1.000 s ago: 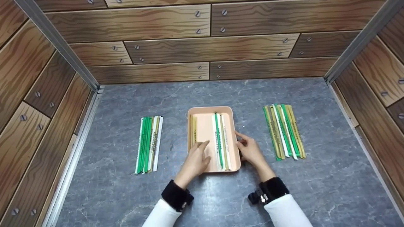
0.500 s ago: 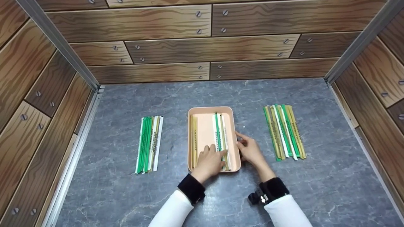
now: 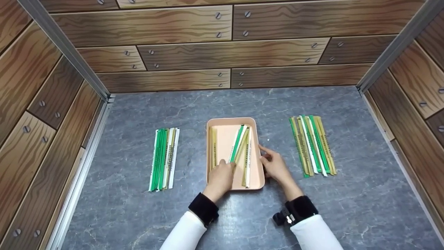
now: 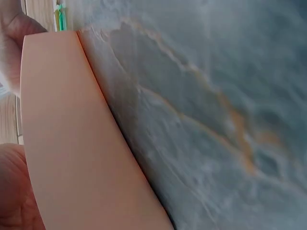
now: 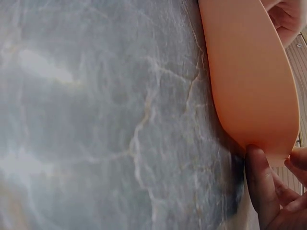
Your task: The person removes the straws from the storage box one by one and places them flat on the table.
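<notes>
In the head view, a peach tray (image 3: 231,121) lies on the floor between both hands. My left hand (image 3: 220,177) reaches over its near left part and pinches the near ends of a few slim wrapped sticks (image 3: 237,144), green, white and gold, which slant across the tray; the fingertips are hidden. A gold and a white stick (image 3: 247,163) lie along the tray's right side, and gold sticks (image 3: 213,146) along its left. My right hand (image 3: 275,166) holds the tray's right wall from outside; in the right wrist view its fingers (image 5: 259,177) touch the wall and the rim.
Left of the tray lies a bundle of green, white and gold sticks (image 3: 163,159). To its right is another mixed bundle (image 3: 312,146). Wood-patterned walls (image 3: 194,55) with metal corner rails enclose the grey marbled surface (image 3: 138,215).
My left hand went right onto the sticks at the tray's right side, then drew back left, swinging the near ends of some of them leftward. The right hand and tray stay put.
</notes>
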{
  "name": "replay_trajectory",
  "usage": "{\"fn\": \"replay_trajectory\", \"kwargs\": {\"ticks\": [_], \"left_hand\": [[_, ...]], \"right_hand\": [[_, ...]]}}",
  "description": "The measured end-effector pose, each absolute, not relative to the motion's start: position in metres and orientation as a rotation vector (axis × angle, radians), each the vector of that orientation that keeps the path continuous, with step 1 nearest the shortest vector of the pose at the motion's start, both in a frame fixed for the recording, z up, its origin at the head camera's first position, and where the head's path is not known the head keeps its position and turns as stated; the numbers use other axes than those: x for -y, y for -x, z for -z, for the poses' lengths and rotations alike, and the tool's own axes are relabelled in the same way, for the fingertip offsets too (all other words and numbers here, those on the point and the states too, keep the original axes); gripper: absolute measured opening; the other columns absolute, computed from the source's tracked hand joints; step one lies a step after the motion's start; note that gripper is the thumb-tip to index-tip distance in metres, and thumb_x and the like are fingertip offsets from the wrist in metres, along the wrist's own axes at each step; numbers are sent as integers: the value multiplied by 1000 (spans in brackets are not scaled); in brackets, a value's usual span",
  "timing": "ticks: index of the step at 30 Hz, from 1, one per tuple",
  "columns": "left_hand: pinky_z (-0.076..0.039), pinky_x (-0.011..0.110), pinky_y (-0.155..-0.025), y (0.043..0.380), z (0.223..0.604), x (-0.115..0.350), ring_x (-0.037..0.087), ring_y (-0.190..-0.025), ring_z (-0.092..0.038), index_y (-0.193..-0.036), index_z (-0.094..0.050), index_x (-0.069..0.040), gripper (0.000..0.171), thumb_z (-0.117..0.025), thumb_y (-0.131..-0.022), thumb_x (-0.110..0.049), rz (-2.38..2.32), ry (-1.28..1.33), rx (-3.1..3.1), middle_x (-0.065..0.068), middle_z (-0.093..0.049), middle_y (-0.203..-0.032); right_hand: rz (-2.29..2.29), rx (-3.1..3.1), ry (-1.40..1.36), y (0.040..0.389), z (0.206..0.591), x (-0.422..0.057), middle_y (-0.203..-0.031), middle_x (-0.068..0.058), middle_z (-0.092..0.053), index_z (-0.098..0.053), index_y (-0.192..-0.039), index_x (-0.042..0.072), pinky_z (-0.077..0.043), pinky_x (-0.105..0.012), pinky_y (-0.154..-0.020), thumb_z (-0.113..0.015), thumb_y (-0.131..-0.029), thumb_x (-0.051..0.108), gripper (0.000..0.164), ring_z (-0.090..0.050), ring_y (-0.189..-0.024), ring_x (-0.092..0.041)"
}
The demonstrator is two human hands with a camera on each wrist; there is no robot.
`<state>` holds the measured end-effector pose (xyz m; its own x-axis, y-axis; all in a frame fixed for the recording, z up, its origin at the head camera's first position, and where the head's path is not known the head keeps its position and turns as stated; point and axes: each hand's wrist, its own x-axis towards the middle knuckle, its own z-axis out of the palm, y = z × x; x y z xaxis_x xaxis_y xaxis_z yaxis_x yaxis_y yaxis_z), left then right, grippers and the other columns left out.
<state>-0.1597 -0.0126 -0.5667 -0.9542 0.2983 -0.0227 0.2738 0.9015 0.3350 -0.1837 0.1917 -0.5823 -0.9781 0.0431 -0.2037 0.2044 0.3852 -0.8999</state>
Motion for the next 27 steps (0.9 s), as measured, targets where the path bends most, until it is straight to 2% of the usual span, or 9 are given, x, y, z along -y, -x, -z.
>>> {"fn": "replay_trajectory", "kwargs": {"ticks": [8,13,16,20,27], "left_hand": [[-55,40,-54,162,563,21,29,-69,-65,-105,-69,-4,21,-64,-86,3,-646,-417,-2963,15,-63,-83],[-55,42,-58,163,560,25,32,-74,-66,-105,-70,-5,30,-60,-82,12,-680,-396,-2956,16,-65,-84],[-55,42,-58,162,559,26,32,-75,-67,-110,-70,-7,36,-61,-81,12,-713,-359,-2966,16,-67,-86],[-55,43,-55,163,558,27,33,-74,-68,-118,-67,-8,42,-59,-82,11,-779,-314,-3013,18,-70,-89],[-53,39,-50,164,547,35,33,-69,-68,-124,-63,-6,37,-54,-90,7,-993,-275,-3035,22,-69,-87]], "right_hand": [[1656,-2483,-205,182,580,-192,-108,-24,-66,-50,-145,13,-52,-36,-41,-55,-98,5,47,-66,-66,-27],[1671,-2490,-216,183,582,-192,-106,-24,-66,-52,-144,11,-51,-34,-39,-56,-97,3,47,-66,-64,-27],[1679,-2480,-224,184,583,-192,-106,-24,-66,-52,-144,12,-52,-35,-40,-56,-97,3,47,-65,-65,-26],[1689,-2483,-210,184,584,-192,-105,-25,-66,-51,-143,10,-52,-35,-40,-55,-97,2,47,-65,-66,-26],[1671,-2504,-204,184,583,-192,-106,-25,-66,-52,-143,10,-50,-33,-37,-56,-97,2,47,-64,-61,-26]]}}
